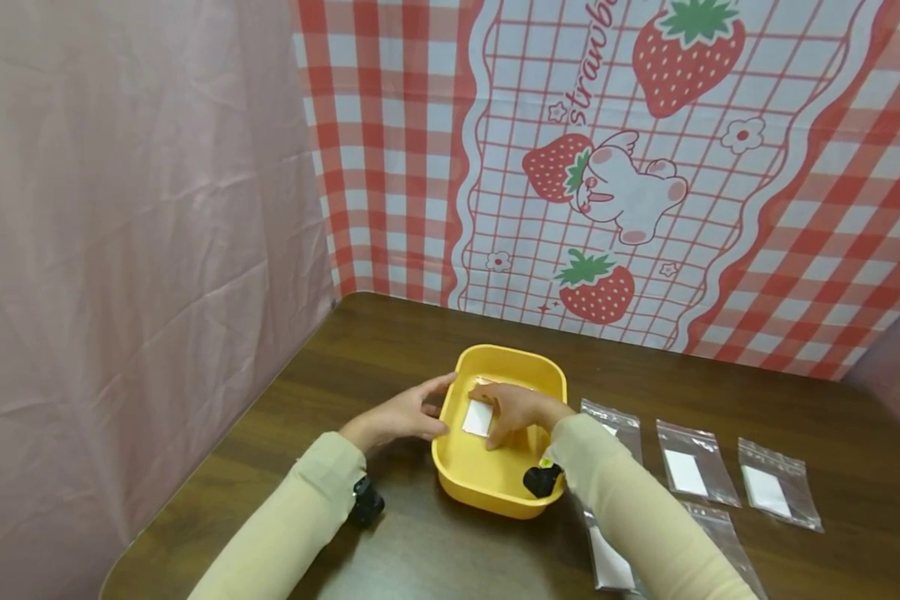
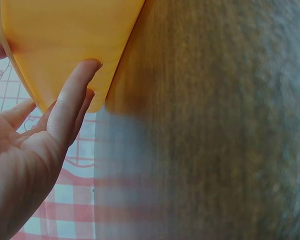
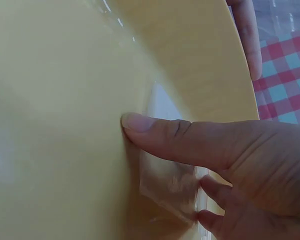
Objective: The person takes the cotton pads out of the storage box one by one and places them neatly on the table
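A yellow plastic tub (image 1: pixel 487 498) stands on the table. My left hand (image 1: pixel 405 418) is at its left side, the fingers nearly straight against the outer wall and rim; the left wrist view shows those fingers (image 2: pixel 65 102) along the wall. Inside the tub, my right hand (image 1: pixel 521 410) holds a clear zip bag with a white card-like piece (image 1: pixel 477 418) in it. In the right wrist view the thumb (image 3: pixel 175 137) crosses over the bag (image 3: pixel 165 185), and fingertips meet its far edge. My right palm hides part of the bag in the head view.
Several clear zip bags with white pieces lie right of the tub, including one bag (image 1: pixel 686 473) in the middle and another (image 1: pixel 768 490) farther right. My right forearm overlaps some of them. A strawberry-print cloth (image 1: pixel 600 208) hangs behind the brown table (image 1: pixel 390 333), a pink curtain (image 1: pixel 157 250) at left.
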Available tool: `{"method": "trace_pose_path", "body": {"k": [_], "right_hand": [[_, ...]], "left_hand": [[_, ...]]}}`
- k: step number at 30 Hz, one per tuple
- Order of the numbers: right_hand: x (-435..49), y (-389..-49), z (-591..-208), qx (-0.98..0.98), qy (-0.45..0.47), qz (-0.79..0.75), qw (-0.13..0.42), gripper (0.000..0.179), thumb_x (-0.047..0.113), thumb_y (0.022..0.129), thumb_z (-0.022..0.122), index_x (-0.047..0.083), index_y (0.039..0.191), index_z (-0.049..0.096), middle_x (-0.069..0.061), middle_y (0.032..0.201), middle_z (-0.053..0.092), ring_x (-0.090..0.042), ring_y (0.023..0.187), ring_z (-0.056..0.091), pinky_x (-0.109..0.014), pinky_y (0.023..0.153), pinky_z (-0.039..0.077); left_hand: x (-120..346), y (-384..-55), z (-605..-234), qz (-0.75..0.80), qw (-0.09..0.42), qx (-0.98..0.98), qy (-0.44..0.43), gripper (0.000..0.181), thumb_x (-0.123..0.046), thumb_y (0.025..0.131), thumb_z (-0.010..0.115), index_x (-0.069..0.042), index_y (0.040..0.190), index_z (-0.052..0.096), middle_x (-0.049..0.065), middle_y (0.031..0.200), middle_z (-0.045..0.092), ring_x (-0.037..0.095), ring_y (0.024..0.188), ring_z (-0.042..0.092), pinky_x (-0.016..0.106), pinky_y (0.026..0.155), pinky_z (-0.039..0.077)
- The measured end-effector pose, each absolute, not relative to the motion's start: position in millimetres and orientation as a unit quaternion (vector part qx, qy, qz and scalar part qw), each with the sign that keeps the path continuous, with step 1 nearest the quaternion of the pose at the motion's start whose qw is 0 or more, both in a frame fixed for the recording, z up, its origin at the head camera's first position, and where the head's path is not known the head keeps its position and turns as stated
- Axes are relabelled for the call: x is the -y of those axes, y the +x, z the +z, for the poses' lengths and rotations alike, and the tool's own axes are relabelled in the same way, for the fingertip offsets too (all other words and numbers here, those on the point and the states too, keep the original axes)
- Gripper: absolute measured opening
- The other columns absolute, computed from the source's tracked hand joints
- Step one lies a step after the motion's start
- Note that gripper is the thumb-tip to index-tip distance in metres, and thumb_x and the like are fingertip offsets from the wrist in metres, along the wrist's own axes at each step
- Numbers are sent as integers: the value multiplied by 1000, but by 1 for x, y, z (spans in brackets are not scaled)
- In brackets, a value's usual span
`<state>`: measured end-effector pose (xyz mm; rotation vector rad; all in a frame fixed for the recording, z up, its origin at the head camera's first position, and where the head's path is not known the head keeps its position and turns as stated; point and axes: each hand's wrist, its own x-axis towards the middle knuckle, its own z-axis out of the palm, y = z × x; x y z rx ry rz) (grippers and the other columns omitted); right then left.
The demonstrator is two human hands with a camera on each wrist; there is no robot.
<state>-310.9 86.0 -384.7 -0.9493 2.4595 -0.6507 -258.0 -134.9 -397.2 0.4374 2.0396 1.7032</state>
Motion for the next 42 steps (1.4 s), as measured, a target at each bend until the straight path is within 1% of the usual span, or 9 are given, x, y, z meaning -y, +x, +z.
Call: {"method": "trace_pose_path", "body": {"k": [3,9,13,17,25,33,38,42], "right_hand": [[-87,-310,-383,-886,-349,-227,205,78,8,65,83,-6,132,45,-21,131,48,-27,109,47,-39,98,35],[-87,-308,-380,-896,-324,-230,199,71,4,65,81,1,130,52,-15,124,53,-23,93,48,-31,84,40],[-86,-308,-379,-901,-331,-215,180,66,1,64,79,3,126,56,-13,122,56,-22,91,48,-34,86,42],[-87,-309,-379,-903,-336,-211,163,64,0,63,77,3,124,59,-13,122,57,-24,95,49,-40,92,40],[-89,-309,-375,-901,-323,-247,154,65,-1,62,76,1,124,59,-14,122,58,-26,102,54,-39,90,43],[-92,-307,-367,-893,-338,-261,142,62,-1,65,75,2,125,58,-13,123,58,-33,111,53,-42,93,42],[-95,-305,-359,-888,-348,-271,126,61,-1,68,74,0,126,56,-14,124,57,-33,111,52,-45,94,41],[-96,-301,-351,-893,-343,-266,118,59,2,72,74,3,128,56,-13,124,57,-32,112,52,-45,94,41]], "left_hand": [[135,-258,-397,613,221,-742,157,85,3,77,63,-15,149,21,17,143,26,27,104,55,34,75,52],[134,-258,-397,610,221,-744,159,85,3,77,63,-14,149,20,17,143,26,26,103,55,34,75,52],[134,-258,-397,612,224,-741,161,85,3,77,62,-14,150,20,17,144,25,27,105,55,34,75,52],[134,-259,-397,613,227,-740,160,85,2,78,62,-15,150,20,17,144,25,27,104,55,34,75,52],[133,-260,-399,599,225,-754,149,86,0,77,65,-18,149,22,14,144,27,24,100,56,34,75,52],[132,-258,-397,603,226,-751,148,86,1,77,65,-18,149,22,14,144,26,24,100,57,34,76,52],[133,-258,-397,602,225,-752,144,86,0,77,65,-18,149,23,15,144,26,24,100,57,34,76,52],[134,-259,-398,602,221,-754,143,86,1,77,66,-18,149,23,15,144,26,25,101,56,34,76,52]]}}
